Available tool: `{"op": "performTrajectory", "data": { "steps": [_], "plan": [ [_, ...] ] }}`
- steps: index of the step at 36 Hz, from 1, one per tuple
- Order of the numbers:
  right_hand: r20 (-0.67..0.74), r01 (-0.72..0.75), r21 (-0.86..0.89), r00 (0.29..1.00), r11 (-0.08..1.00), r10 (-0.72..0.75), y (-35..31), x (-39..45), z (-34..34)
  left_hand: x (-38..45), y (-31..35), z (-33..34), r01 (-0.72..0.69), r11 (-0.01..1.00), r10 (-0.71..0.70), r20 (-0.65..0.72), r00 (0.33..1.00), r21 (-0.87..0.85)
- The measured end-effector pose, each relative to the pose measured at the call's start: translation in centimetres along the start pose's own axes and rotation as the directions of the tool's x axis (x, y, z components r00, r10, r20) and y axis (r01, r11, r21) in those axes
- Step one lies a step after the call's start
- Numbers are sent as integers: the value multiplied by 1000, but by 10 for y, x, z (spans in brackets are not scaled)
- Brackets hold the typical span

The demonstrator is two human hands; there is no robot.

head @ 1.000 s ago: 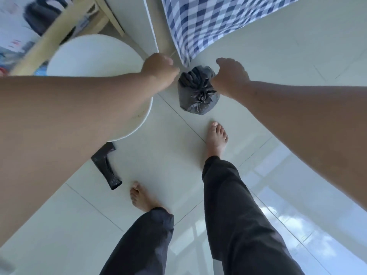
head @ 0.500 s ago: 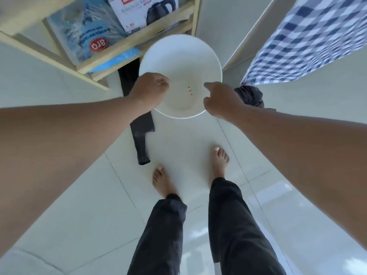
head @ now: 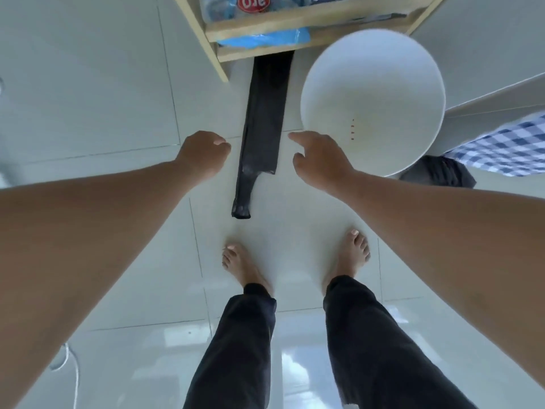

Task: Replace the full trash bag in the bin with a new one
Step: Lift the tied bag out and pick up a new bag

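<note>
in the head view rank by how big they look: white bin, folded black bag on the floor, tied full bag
1. white bin
2. folded black bag
3. tied full bag, but the bin hides part of it, so its true size is unsure

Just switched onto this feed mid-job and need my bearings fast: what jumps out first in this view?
The empty white bin stands at upper right with no liner in it. A folded black trash bag lies flat on the tiled floor between the left hand and the right hand, both hovering over it and holding nothing. The full dark bag peeks out behind the bin at the right edge.
</note>
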State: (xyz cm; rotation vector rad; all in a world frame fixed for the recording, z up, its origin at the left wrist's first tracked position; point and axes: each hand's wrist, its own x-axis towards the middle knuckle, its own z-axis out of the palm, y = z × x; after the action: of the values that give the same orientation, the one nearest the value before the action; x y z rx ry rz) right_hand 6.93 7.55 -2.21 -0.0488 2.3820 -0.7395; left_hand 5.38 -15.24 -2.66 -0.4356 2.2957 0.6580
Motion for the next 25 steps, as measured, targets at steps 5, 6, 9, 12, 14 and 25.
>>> {"op": "performTrajectory", "data": {
  "steps": [5, 6, 9, 12, 14, 25],
  "plan": [
    [39, -37, 3, 999, 999, 37, 11, 37, 50, 44, -35, 40, 39, 998, -37, 39, 999, -49],
    [49, -74, 14, 996, 997, 73, 15, 45, 60, 54, -40, 49, 46, 997, -44, 48, 998, -56],
    [85, -170, 46, 982, 984, 166, 31, 70, 91, 88, -57, 81, 60, 996, -55, 72, 996, -61],
    [121, -262, 58, 960, 963, 253, 45, 98, 122, 120, -71, 114, 94, 985, -86, 62, 994, -144],
    [144, -371, 132, 925, 919, 352, 56, 115, 138, 140, -75, 134, 141, 964, -133, 50, 990, -224],
    [322, -613, 715, 715, 335, 621, 61, 151, 174, 164, -76, 186, 286, 771, -284, 94, 954, -569]
  ]
}}
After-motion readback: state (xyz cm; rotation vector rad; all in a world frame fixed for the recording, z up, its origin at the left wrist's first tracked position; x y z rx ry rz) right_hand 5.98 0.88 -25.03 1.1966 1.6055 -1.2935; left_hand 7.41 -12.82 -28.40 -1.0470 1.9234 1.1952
